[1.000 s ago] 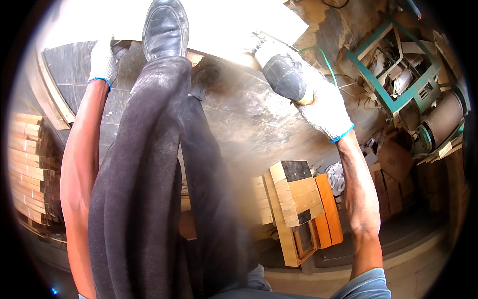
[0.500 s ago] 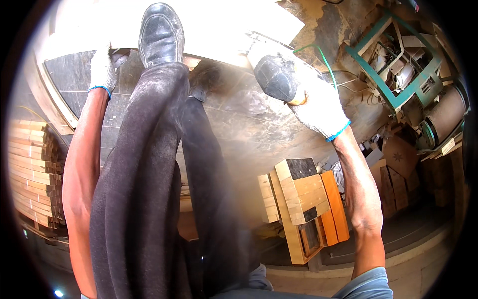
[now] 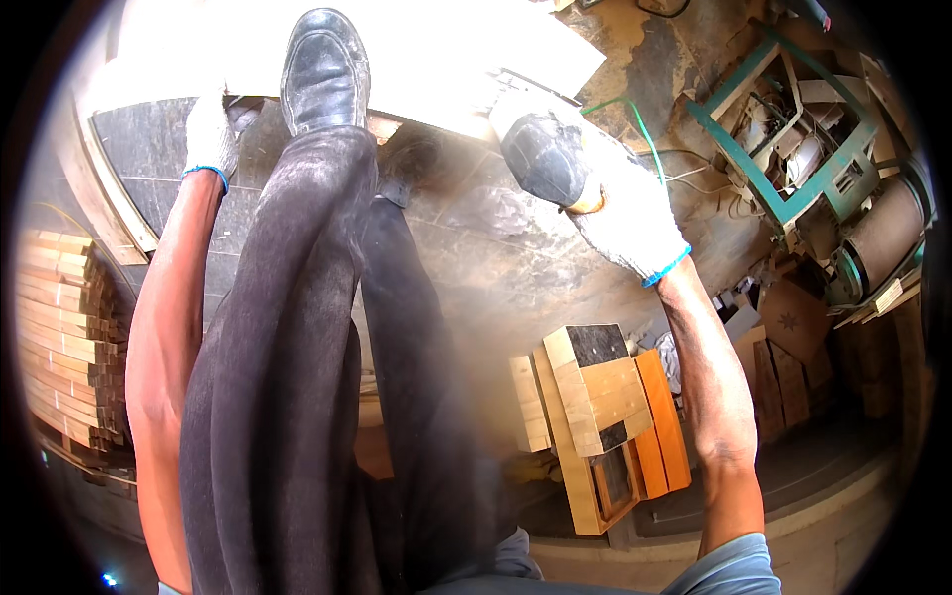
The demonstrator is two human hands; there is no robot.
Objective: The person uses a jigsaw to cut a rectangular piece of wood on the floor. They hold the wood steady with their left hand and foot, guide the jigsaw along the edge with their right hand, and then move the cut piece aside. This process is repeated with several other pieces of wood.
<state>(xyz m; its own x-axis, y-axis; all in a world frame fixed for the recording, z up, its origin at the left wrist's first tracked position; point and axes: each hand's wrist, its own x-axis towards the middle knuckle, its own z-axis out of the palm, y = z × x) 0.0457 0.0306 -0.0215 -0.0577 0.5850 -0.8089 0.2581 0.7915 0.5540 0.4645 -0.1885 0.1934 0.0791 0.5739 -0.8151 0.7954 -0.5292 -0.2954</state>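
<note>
Head view (only one): your R hand (image 3: 635, 213), in a white glove w/ blue cuff, grips the dark rounded tool (image 3: 540, 159) from behind. Tool sits at the near edge of the pale board (image 3: 436, 69), toward its R end. Vs. 1 s ago, tool + R hand sit slightly further L along that edge; most of that shift is in the 1st half-sec, v. little since. Whole scene also drifts a bit, prob. your head, so don't over-read it. Grip looks unbroken.

Your L hand (image 3: 210, 134), also gloved, is at the board's near edge, L of your shoe (image 3: 325, 74); approx. same spot as before. Fingers lost in glare: can't tell if clenched on the board or just resting. Shoe lies over the board, ditto.

Meaning for the work, my judgement: board stays steadied on the L while the tool shifts slightly on the R. Contact pt under the tool hidden.

Green cord (image 3: 646, 133) runs just beside R hand; teal frame (image 3: 739, 159) well apart, far R.
</note>
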